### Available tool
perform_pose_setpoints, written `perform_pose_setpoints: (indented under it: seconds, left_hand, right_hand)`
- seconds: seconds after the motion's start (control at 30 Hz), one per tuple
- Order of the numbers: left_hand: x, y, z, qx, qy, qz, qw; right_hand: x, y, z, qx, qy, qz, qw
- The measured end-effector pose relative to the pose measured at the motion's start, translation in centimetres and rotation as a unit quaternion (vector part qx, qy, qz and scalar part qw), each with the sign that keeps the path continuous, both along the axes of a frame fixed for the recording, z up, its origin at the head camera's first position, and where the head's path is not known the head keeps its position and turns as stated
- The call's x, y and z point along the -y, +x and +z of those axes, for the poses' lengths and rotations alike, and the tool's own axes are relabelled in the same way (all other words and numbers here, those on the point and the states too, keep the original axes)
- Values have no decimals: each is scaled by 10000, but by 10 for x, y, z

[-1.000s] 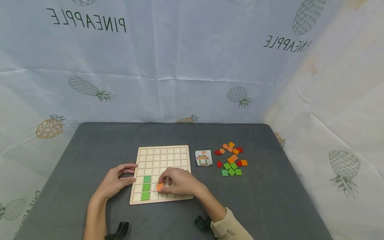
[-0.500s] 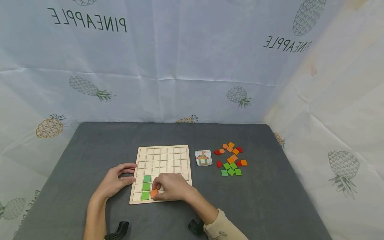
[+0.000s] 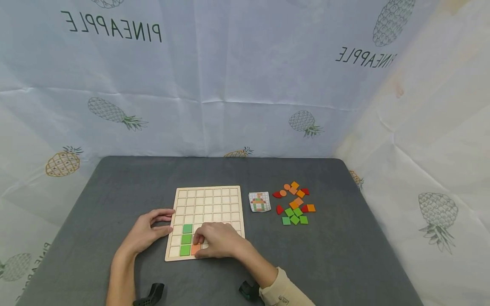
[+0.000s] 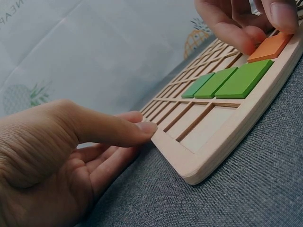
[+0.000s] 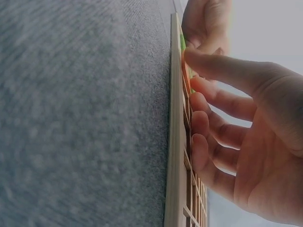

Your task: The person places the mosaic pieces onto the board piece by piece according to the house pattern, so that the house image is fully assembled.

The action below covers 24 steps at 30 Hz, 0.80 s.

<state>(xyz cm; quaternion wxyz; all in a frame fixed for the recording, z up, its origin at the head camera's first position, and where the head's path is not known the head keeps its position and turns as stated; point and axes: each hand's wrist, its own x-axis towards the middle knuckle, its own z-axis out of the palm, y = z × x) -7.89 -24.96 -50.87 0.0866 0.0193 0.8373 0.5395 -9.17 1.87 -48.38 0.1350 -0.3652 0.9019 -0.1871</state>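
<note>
A wooden grid board lies on the table. My left hand rests at its left side, thumb and fingertips touching the edge; in the left wrist view the thumb lies straight against the frame. My right hand pinches an orange square tile between thumb and index finger at a cell in the front row. That tile sits beside a column of green tiles, the rear one a bluer green. In the right wrist view, the other fingers curl over the grid.
A small picture card with a coloured grid pattern lies right of the board. Farther right are loose green tiles, orange tiles and red rounded-edge pieces. The dark grey table meets a pineapple-print cloth behind.
My right hand has moved left and toward the front edge with the orange tile, which now lies lower, in the cell beside the front green tile. My left hand has stayed put.
</note>
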Motion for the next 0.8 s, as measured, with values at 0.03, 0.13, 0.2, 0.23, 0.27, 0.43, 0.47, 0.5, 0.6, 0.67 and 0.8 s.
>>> perform_pose_setpoints:
  seconds: [0.03,0.13,0.2,0.23,0.27,0.43,0.47,0.5,0.6,0.67,0.8]
  left_hand:
    - [0,0,0,2,-11,8,10000]
    - [0,0,0,17,-10,16,10000]
    - [0,1,-1,32,15,19,10000]
    - [0,1,-1,40,26,19,10000]
    - [0,1,-1,46,35,16,10000]
    - [0,0,-1,46,42,16,10000]
    - [0,0,-1,46,37,20,10000]
    - [0,0,-1,44,31,24,10000]
    - [0,-1,-1,60,7,28,10000]
    - [0,-1,-1,77,15,33,10000]
    - [0,0,-1,81,54,32,9999]
  right_hand:
    - [0,0,0,15,-15,17,10000]
    - [-1,1,1,32,-41,57,10000]
    - [-3,1,2,46,-63,76,9999]
    - [-3,1,3,54,-77,99,9999]
    - [-4,1,3,53,-85,124,9999]
    - [-12,-3,9,181,-287,117,9994]
    - [-14,-4,10,207,-336,75,9992]
    - [-16,-5,11,216,-376,35,9991]
    - [-23,-10,16,276,-503,-88,9983]
    - [-28,-13,18,314,-579,-155,9977]
    - [-40,-19,22,448,-762,-351,9955]
